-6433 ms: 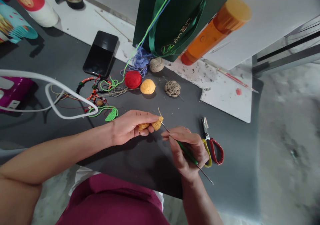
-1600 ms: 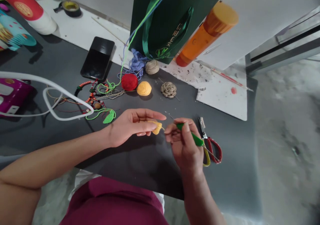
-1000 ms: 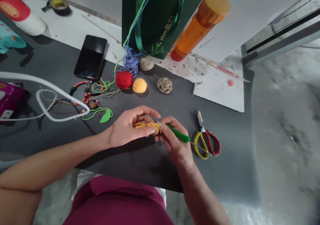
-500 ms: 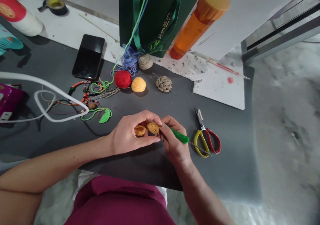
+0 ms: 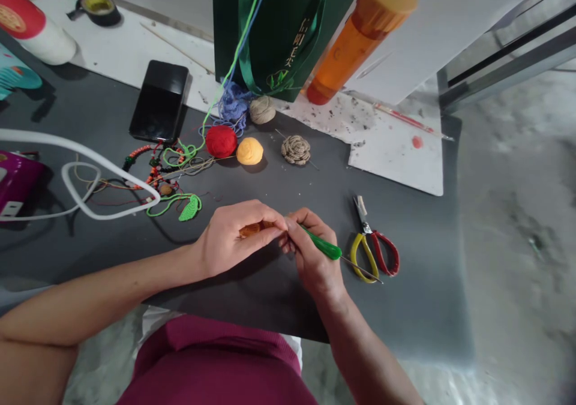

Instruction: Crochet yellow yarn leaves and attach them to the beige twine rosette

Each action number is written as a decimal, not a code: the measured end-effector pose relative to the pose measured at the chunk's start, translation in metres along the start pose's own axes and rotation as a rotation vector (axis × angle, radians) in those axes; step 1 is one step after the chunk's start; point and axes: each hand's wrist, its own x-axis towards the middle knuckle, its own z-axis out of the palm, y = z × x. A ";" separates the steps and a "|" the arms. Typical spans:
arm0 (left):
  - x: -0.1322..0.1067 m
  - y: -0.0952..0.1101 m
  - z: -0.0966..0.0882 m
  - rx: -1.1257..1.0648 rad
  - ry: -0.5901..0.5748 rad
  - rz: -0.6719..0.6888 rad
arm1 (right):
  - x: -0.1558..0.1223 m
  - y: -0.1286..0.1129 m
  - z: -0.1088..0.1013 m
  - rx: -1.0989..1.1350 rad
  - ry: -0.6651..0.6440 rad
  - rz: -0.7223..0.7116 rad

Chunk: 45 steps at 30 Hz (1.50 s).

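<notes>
My left hand (image 5: 234, 237) is closed around a small orange crocheted piece (image 5: 250, 229), most of it hidden under the fingers. My right hand (image 5: 312, 255) pinches a crochet hook with a green handle (image 5: 321, 244), its metal tail pointing right toward the scissors. The hook's tip is buried between the two hands at the orange piece. Both hands hover just above the dark grey table (image 5: 270, 297) near its front edge.
Red and yellow handled scissors (image 5: 371, 246) lie right of my hand. Behind are a red ball (image 5: 221, 141), an orange ball (image 5: 249, 151), a beige rosette (image 5: 296, 149), a green leaf (image 5: 189, 207), beads, a black phone (image 5: 159, 101), a green bag (image 5: 279, 27) and an orange bottle (image 5: 360, 33).
My left fingers have closed over the orange piece, hiding it more. My right hand has moved in from the right and turned the hook, so its tip sits at the piece.
</notes>
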 end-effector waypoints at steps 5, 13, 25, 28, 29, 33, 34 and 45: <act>0.004 0.002 0.000 -0.230 -0.044 -0.270 | 0.000 0.000 0.000 0.018 0.013 0.002; 0.004 0.007 -0.002 -0.341 -0.102 -0.321 | -0.001 -0.006 0.000 -0.059 0.029 -0.005; 0.003 0.001 0.002 -0.277 -0.045 -0.282 | -0.001 -0.001 0.000 -0.051 0.026 -0.033; 0.006 0.002 0.000 -0.320 -0.038 -0.349 | -0.001 0.001 -0.001 -0.023 0.022 -0.051; 0.007 0.002 0.000 -0.344 -0.040 -0.373 | -0.001 0.002 -0.001 -0.012 0.018 -0.062; 0.008 0.002 -0.001 -0.425 -0.038 -0.418 | -0.001 0.005 -0.002 0.007 -0.008 -0.105; 0.008 0.002 -0.002 -0.436 -0.028 -0.418 | -0.001 0.005 -0.002 0.003 -0.004 -0.119; 0.009 0.002 -0.004 -0.440 0.106 -0.374 | -0.017 0.000 -0.011 -0.136 0.053 -0.558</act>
